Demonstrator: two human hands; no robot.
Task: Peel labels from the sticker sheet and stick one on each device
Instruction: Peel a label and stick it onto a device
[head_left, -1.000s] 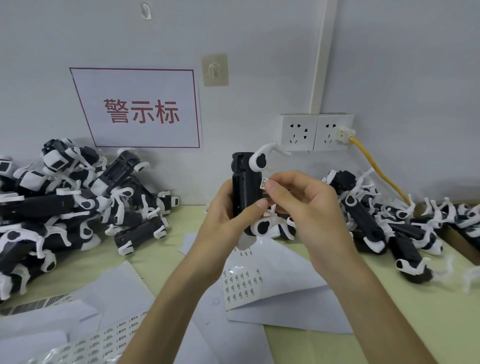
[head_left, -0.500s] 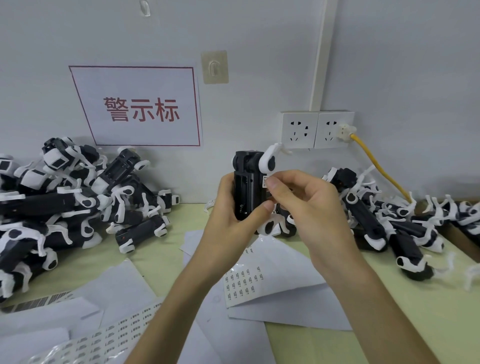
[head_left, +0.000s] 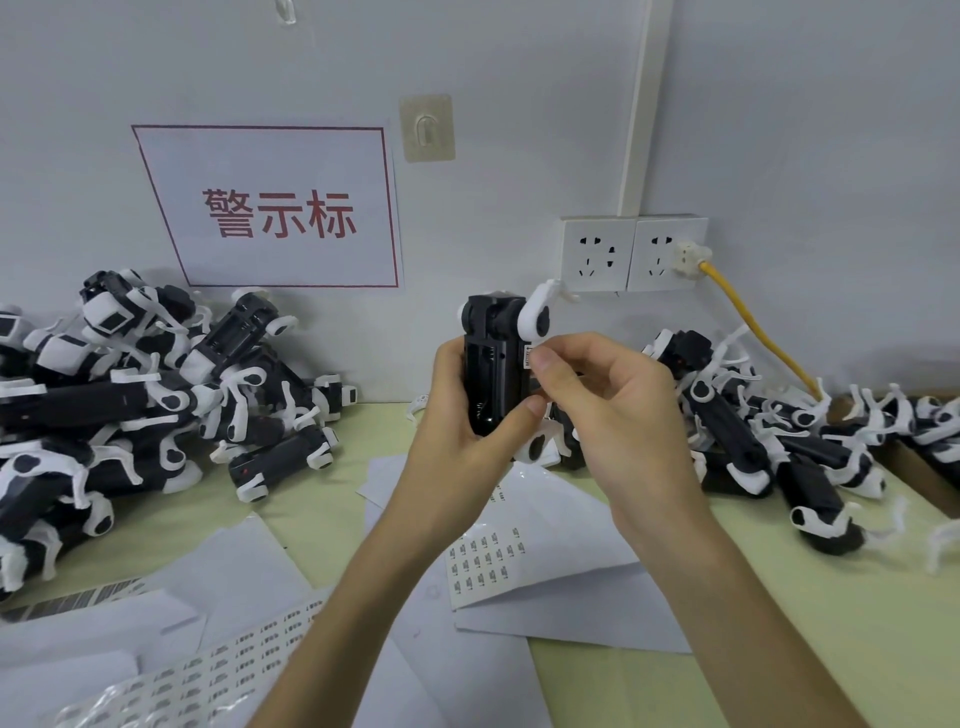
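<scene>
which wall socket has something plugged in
The right socket, nearer the corner: a white plug with a yellow cable sits in it. The left socket has nothing plugged in.

I am viewing two bare hands, the left hand (head_left: 457, 426) and the right hand (head_left: 618, 415). The left forearm (head_left: 369, 603) and the right forearm (head_left: 727, 623) are showing uncovered down to the lower edge of the frame. The right thumbnail (head_left: 544, 358) is showing short and plain.
</scene>
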